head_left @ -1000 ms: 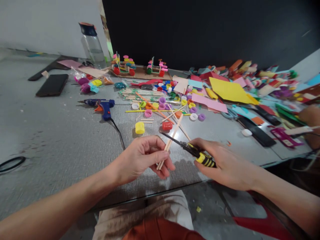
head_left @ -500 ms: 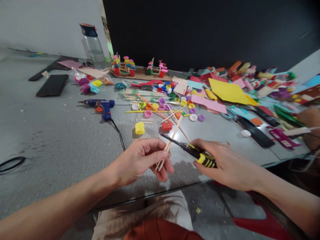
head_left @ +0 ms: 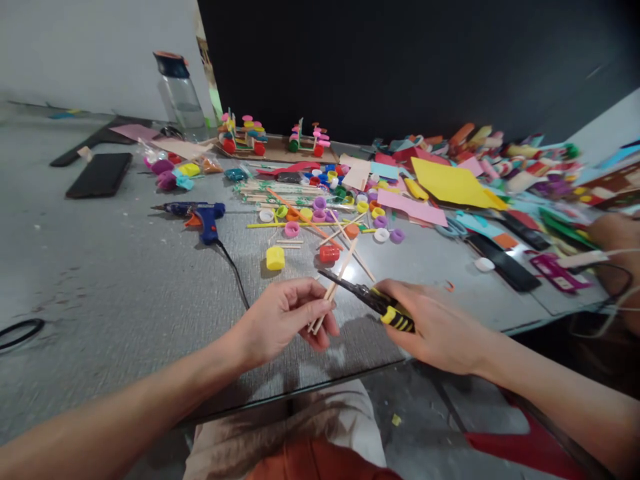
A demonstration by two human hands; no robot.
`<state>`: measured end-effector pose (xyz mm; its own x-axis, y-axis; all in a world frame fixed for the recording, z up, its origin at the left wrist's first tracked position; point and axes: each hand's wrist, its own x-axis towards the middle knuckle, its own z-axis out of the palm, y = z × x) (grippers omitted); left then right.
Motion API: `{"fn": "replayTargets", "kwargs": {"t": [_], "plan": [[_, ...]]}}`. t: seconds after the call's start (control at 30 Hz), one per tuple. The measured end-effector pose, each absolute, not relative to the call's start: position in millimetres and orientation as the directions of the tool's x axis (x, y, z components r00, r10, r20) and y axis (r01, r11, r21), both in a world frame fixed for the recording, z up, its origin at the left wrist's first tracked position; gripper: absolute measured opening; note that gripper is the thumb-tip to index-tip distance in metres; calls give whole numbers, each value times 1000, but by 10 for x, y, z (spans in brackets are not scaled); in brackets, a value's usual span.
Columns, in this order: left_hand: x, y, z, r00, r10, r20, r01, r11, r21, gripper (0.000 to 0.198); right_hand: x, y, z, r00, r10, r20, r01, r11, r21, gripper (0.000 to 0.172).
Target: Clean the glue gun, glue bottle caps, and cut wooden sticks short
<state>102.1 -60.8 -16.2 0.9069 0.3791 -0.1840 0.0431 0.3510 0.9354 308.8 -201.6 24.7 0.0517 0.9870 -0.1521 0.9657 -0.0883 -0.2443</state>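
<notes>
My left hand (head_left: 297,313) is closed over the table's near edge, pinching a few thin wooden sticks (head_left: 347,259) that slant up and to the right. In my right hand (head_left: 435,323) is a pair of long-nose pliers (head_left: 371,297) with yellow and black handles. The pliers' dark jaws lie across the sticks just above my left fingers; whether they grip the wood I cannot tell. Beyond my hands stand a yellow cap piece (head_left: 275,258) and a red one (head_left: 329,254). Short cut sticks (head_left: 289,244) lie behind them.
A blue glue gun (head_left: 203,219) with a black cord rests at left, near a phone (head_left: 100,175). Colourful bottle caps (head_left: 319,215), paper sheets (head_left: 450,183) and scissors (head_left: 453,228) fill the middle and right. Two small toy vehicles (head_left: 245,137) and a water bottle (head_left: 183,97) stand behind.
The view has shifted slightly, so the table things appear a little further left. My hands keep their grips, with the pliers still across the sticks.
</notes>
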Motion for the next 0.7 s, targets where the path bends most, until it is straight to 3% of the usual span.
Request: {"fn": "replayTargets", "kwargs": {"t": [0.43,0.7], "plan": [[996,-681,-122,870,484,-94,-72,313,947,12,3018,-2038,381,71,968,-240,843,-187,-504,24],[963,-700,-77,875,480,-69,-85,292,953,10,3064,-2064,415,55,973,-223,857,-160,-489,29]]}}
